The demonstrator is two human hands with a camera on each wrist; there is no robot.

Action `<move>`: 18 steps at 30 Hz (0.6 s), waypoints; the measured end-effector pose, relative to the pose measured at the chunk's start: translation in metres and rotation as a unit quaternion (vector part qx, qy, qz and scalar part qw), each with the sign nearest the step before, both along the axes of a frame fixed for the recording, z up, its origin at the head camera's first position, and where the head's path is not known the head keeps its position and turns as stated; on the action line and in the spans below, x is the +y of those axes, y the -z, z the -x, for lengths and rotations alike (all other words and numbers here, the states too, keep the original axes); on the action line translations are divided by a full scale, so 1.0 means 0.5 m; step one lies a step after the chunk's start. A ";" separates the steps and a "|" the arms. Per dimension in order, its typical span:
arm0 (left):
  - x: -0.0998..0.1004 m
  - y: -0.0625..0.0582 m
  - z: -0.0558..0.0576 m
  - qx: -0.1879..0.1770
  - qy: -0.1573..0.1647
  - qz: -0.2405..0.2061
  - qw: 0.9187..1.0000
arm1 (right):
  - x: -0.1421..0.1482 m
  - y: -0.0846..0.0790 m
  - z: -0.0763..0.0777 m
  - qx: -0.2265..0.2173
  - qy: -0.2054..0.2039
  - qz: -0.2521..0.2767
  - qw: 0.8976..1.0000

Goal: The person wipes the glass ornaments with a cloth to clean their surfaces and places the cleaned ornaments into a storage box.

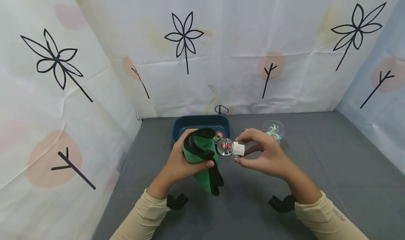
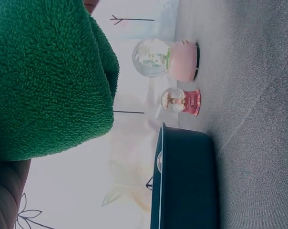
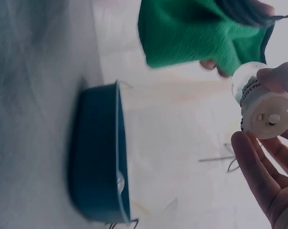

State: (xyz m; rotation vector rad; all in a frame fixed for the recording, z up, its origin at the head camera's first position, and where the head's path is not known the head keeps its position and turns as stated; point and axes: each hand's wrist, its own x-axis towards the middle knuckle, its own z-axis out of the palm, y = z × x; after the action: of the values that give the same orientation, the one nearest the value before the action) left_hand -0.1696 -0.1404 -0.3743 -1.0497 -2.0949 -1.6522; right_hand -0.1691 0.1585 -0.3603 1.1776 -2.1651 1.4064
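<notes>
One snow globe (image 1: 232, 148), cloth (image 1: 204, 144), illegible sleeve print (image 1: 339, 214)

The left hand (image 1: 178, 162) grips, its left thumb (image 1: 200, 166) lying forward; just to its right, the right hand (image 1: 267, 154) pinches between right thumb (image 1: 250, 163) and fingertips (image 1: 240, 138). Behind the hands, 2 sleeved forearms (image 1: 319, 213) angle inward.

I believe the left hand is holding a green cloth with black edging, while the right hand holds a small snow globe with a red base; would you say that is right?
Not quite: the base is white, as the head view shows. The left hand holds the green cloth with black edging, and the right hand the small snow globe.
</notes>
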 end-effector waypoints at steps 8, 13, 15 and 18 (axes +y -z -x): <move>0.003 0.004 -0.001 0.006 0.017 -0.003 1.000 | -0.028 -0.024 -0.015 0.033 -0.031 -0.006 0.999; 0.005 0.002 -0.001 0.004 0.038 -0.011 0.999 | -0.047 -0.028 -0.011 0.055 -0.047 0.001 0.997; 0.005 0.001 -0.002 0.003 0.041 -0.010 0.999 | -0.054 -0.029 -0.008 0.075 -0.050 0.004 0.996; 0.005 -0.001 -0.003 -0.001 0.043 -0.008 0.999 | -0.063 -0.030 -0.005 0.099 -0.053 0.013 0.994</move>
State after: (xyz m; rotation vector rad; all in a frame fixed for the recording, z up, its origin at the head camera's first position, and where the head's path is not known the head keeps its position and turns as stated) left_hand -0.1681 -0.1378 -0.3739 -1.1482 -2.0621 -1.7067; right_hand -0.1666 0.1269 -0.3455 1.3774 -1.9689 1.2932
